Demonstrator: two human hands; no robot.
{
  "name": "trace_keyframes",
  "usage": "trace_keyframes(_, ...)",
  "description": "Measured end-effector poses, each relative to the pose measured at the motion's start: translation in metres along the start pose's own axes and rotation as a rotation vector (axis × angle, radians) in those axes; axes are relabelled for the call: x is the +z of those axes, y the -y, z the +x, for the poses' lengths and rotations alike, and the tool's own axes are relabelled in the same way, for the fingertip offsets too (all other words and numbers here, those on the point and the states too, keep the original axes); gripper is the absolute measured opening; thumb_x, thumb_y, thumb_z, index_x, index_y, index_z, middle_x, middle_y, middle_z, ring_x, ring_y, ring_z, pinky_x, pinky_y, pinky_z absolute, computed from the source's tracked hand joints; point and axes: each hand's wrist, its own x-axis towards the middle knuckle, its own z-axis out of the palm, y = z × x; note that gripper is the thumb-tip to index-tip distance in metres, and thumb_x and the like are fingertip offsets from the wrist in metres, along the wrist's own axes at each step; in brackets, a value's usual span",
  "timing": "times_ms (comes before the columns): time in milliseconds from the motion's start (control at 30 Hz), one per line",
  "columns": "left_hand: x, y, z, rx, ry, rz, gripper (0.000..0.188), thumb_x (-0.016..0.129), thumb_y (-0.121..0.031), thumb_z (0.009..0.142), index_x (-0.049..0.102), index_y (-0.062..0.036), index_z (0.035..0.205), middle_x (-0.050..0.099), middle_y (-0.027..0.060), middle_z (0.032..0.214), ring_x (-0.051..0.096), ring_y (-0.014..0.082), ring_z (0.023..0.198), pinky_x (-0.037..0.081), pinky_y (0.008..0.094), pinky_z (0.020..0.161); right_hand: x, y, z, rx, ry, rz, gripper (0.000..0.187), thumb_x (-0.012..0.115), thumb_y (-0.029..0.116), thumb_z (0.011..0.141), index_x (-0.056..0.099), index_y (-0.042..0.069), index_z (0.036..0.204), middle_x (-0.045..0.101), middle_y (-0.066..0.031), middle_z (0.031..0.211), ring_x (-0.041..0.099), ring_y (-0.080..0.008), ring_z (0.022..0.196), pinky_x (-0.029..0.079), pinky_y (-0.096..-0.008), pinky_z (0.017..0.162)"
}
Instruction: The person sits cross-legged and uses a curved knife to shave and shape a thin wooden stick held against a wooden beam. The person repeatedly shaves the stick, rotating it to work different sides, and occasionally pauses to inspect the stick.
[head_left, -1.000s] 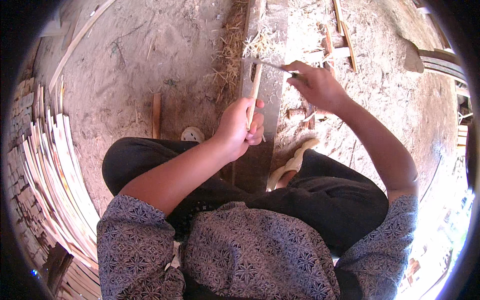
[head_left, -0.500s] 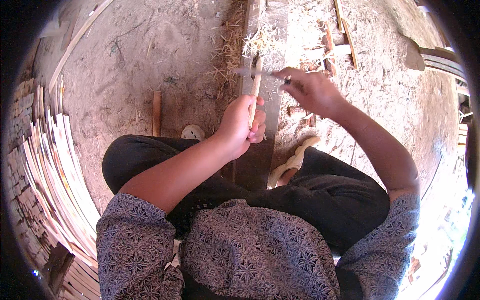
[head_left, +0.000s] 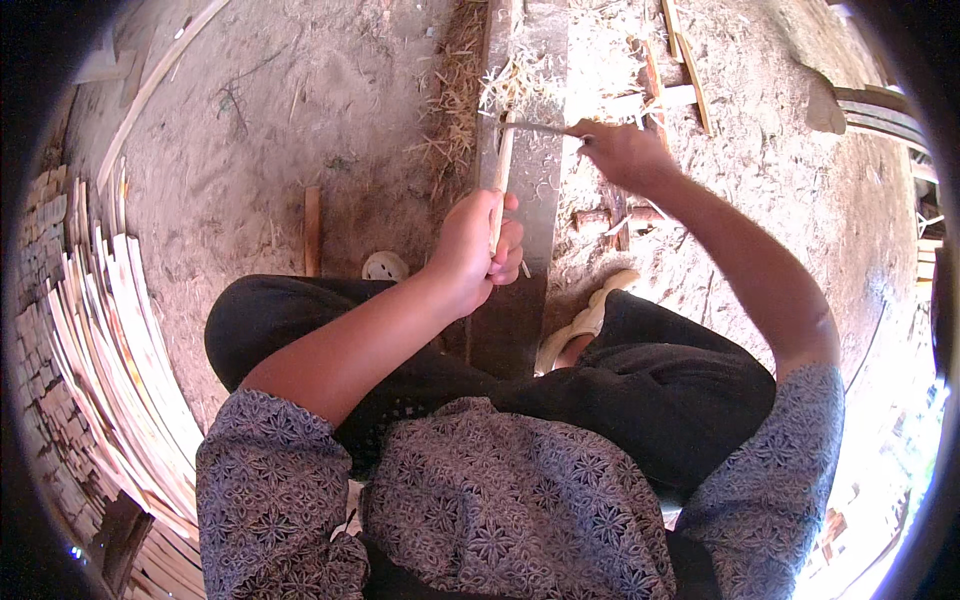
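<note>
My left hand (head_left: 470, 250) is closed around the near part of a slim pale wooden stick (head_left: 503, 165), which points away from me above a long plank (head_left: 537, 185). In my closed right hand (head_left: 630, 158) is a knife (head_left: 545, 128). Its thin blade reaches left and lies across the stick near the far end; the handle is mostly hidden by my fingers. Curly wood shavings (head_left: 520, 85) are heaped on the plank just beyond the stick's tip.
More shavings (head_left: 452, 115) cover the ground left of the plank. Wood strips (head_left: 690, 75) lie at the far right, crossed sticks (head_left: 620, 218) nearer. A bundle of long pale strips (head_left: 115, 340) is at the left. My sandalled foot (head_left: 590, 325) rests right of the plank.
My right hand has moved a little away from me with the knife, toward the stick's far end. The left hand and stick have shifted slightly left.
</note>
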Motion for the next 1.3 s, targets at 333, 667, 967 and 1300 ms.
trace_keyframes(333, -0.001, 0.001, -0.005, 0.009, -0.048, 0.072, 0.027, 0.041, -0.039, 0.100, 0.050, -0.0141, 0.107, 0.033, -0.0026, 0.050, 0.028, 0.0118, 0.039, 0.025, 0.0291, 0.040, -0.003, 0.027, -0.017, -0.254, -0.063, 0.258, 0.032, 0.057, 0.032, 0.102, 0.058, 0.023, 0.133, 0.073, -0.0108, 0.088, 0.072, -0.0265, 0.074, 0.059, -0.0431, 0.068)
trace_keyframes(667, 0.003, 0.001, -0.003, 0.047, -0.091, 0.270, 0.030, 0.041, -0.039, 0.101, 0.047, -0.0106, 0.108, 0.036, -0.0014, 0.051, 0.030, 0.0122, 0.038, 0.025, 0.0296, 0.038, -0.011, 0.018, -0.012, -0.316, -0.268, 0.278, 0.032, 0.058, 0.031, 0.103, 0.058, 0.020, 0.133, 0.071, -0.0058, 0.073, 0.068, -0.0202, 0.059, 0.055, -0.0367, 0.052)
trace_keyframes(967, 0.003, 0.004, -0.005, 0.046, -0.138, 0.416, 0.025, 0.040, -0.034, 0.102, 0.048, -0.0105, 0.106, 0.039, -0.0028, 0.056, 0.033, 0.0099, 0.041, 0.025, 0.0284, 0.037, -0.002, -0.011, 0.008, -0.020, -0.210, 0.242, 0.032, 0.052, 0.035, 0.104, 0.057, 0.019, 0.131, 0.071, -0.0111, 0.081, 0.073, -0.0282, 0.073, 0.060, -0.0423, 0.064)
trace_keyframes(1300, -0.005, 0.012, 0.004, 0.118, -0.131, 0.598, 0.023, 0.043, -0.032, 0.103, 0.050, -0.0093, 0.100, 0.041, -0.0013, 0.058, 0.035, 0.0104, 0.042, 0.027, 0.0301, 0.038, 0.021, -0.046, 0.023, -0.056, -0.217, 0.166, 0.034, 0.056, 0.032, 0.103, 0.057, 0.014, 0.131, 0.074, -0.0133, 0.089, 0.074, -0.0257, 0.083, 0.059, -0.0410, 0.072)
